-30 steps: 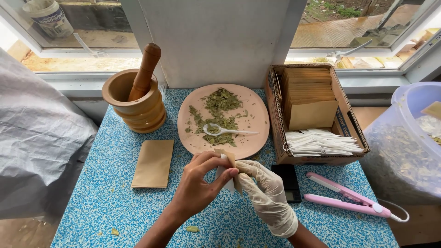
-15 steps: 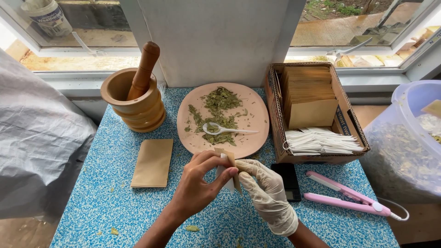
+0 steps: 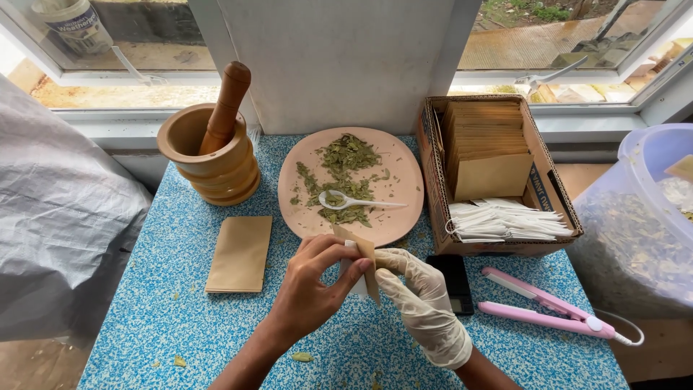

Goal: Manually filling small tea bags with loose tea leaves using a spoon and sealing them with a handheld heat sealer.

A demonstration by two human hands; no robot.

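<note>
My bare left hand (image 3: 312,287) and my right hand (image 3: 424,302), which wears a white glove, meet over the blue speckled table (image 3: 166,325). Between their fingertips they hold a small brown paper envelope (image 3: 367,266) with a white sachet against it. Just beyond the hands lies a pink plate (image 3: 404,180) with crushed dried green leaves (image 3: 345,167) and a white plastic spoon (image 3: 351,203).
A wooden mortar with pestle (image 3: 214,148) stands at the back left. A brown envelope (image 3: 240,253) lies flat to the left. A cardboard box (image 3: 433,180) with envelopes and white sachets, a black scale (image 3: 456,282), a pink sealer (image 3: 546,305) and a plastic tub (image 3: 642,217) are to the right.
The envelope has turned more upright between my fingers. Both hands stay in the same place.
</note>
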